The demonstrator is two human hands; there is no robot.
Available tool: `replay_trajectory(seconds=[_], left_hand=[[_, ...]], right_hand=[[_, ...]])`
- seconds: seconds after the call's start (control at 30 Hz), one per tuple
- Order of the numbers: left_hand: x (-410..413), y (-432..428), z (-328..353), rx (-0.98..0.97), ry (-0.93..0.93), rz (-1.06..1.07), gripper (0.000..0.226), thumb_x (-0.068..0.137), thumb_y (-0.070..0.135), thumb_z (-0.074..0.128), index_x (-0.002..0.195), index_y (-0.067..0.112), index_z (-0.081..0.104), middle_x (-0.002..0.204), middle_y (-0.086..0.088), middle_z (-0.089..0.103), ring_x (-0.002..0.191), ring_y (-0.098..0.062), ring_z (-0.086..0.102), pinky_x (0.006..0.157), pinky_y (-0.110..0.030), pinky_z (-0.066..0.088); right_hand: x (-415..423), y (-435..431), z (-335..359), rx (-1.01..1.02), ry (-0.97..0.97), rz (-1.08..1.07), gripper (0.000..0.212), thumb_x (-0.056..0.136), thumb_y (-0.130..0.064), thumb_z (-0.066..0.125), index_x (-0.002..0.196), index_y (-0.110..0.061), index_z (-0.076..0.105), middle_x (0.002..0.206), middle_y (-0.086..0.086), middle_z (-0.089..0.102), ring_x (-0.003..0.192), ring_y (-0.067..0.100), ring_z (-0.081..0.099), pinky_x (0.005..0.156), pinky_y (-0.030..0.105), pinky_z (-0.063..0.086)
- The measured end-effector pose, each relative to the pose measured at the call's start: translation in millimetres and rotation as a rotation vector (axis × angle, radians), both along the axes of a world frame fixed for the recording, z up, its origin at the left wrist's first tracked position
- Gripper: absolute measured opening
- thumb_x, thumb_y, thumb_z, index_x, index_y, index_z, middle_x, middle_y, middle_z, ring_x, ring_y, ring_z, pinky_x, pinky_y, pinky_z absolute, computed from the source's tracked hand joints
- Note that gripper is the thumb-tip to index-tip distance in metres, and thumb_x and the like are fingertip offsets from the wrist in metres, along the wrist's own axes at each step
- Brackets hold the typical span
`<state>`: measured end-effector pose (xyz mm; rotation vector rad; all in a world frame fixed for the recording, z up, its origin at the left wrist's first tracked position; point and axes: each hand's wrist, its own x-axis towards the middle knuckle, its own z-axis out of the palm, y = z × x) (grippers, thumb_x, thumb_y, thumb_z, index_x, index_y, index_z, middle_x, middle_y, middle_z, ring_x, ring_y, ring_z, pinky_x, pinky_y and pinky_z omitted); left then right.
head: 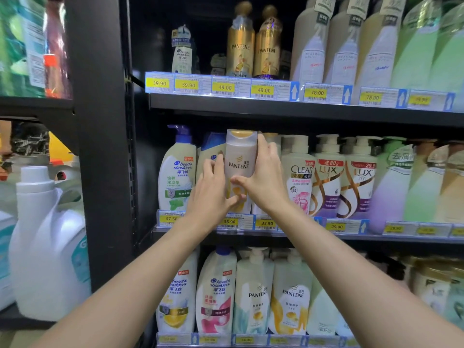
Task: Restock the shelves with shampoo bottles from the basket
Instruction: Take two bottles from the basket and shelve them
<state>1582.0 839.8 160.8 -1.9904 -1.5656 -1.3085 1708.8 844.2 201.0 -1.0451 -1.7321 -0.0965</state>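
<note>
hands: our left hand [211,194] and right hand [263,179] both clasp the Pantene bottle [240,169]
handling: we judge it stiff, glossy, likely slippery
hold: mid-body sides

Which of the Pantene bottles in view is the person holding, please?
The white Pantene bottle with the yellow cap at the middle shelf, gripped between left hand and right hand; the others stand untouched.

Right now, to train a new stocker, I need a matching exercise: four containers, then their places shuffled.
1 white gold-capped Pantene bottle
2 left gold metallic Pantene bottle
3 white blue-pump Head & Shoulders bottle
4 white plastic jug

A top shelf
B left of black upright
C between left hand and right hand
D middle shelf, far left

Pairs: 1-C, 2-A, 3-D, 4-B
</note>
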Motion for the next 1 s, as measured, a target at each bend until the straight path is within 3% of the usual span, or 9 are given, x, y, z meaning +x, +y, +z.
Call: replay_trajectory(seconds=[0.1, 0.2, 0.33, 0.73, 0.83, 1.0], left_hand=[[0, 0, -5, 0.048, 0.058, 0.049, 0.078, 0.089, 0.042, 0.067, 0.149, 0.013, 0.027, 0.129, -0.007, 0.037, 0.113, -0.023, 0.050, 0.078, -0.033, 0.051], [-3, 1, -11, 0.069, 0.086, 0.093, 0.064, 0.095, 0.043, 0.057, 0.146, 0.012, 0.033, 0.126, -0.008, 0.037, 0.115, -0.023, 0.046, 0.080, -0.033, 0.051], [-8, 2, -21, 0.041, 0.097, 0.116, 0.064, 0.093, 0.045, 0.060, 0.143, 0.013, 0.036, 0.125, -0.006, 0.037, 0.115, -0.022, 0.045, 0.085, -0.033, 0.051], [-5, -6, -35, 0.015, 0.099, 0.095, 0.070, 0.090, 0.044, 0.063, 0.147, 0.015, 0.032, 0.129, -0.004, 0.043, 0.119, -0.020, 0.046, 0.091, -0.035, 0.046], [-5, -11, -33, 0.029, 0.134, 0.100, 0.065, 0.090, 0.043, 0.063, 0.144, 0.017, 0.037, 0.127, -0.001, 0.046, 0.119, -0.020, 0.046, 0.096, -0.036, 0.041], [9, -23, -19, 0.103, 0.179, 0.053, 0.051, 0.090, 0.041, 0.063, 0.133, 0.017, 0.049, 0.118, -0.001, 0.048, 0.109, -0.021, 0.051, 0.089, -0.037, 0.044]], right_hand=[[2, 1, -1, 0.073, -0.054, -0.019, 0.113, 0.074, -0.015, 0.082, 0.156, -0.026, 0.006, 0.132, 0.008, 0.033, 0.118, 0.021, 0.045, 0.093, 0.033, 0.049], [6, 3, -3, 0.122, -0.142, -0.117, 0.101, 0.076, -0.011, 0.078, 0.154, -0.029, 0.017, 0.134, 0.006, 0.029, 0.119, 0.021, 0.040, 0.089, 0.035, 0.051], [8, 5, -10, 0.117, -0.195, -0.165, 0.085, 0.076, -0.015, 0.080, 0.147, -0.022, 0.034, 0.136, 0.006, 0.029, 0.124, 0.023, 0.038, 0.091, 0.038, 0.052], [14, -2, -31, 0.112, -0.192, -0.174, 0.080, 0.077, -0.022, 0.078, 0.145, -0.019, 0.036, 0.129, 0.005, 0.034, 0.118, 0.020, 0.040, 0.081, 0.036, 0.054], [27, -5, -36, 0.113, -0.209, -0.198, 0.076, 0.079, -0.020, 0.076, 0.145, -0.017, 0.038, 0.128, 0.004, 0.036, 0.117, 0.019, 0.042, 0.080, 0.032, 0.055], [59, -15, -42, 0.096, -0.235, -0.208, 0.072, 0.081, -0.022, 0.074, 0.143, -0.018, 0.040, 0.124, 0.000, 0.039, 0.105, 0.016, 0.051, 0.068, 0.028, 0.051]])
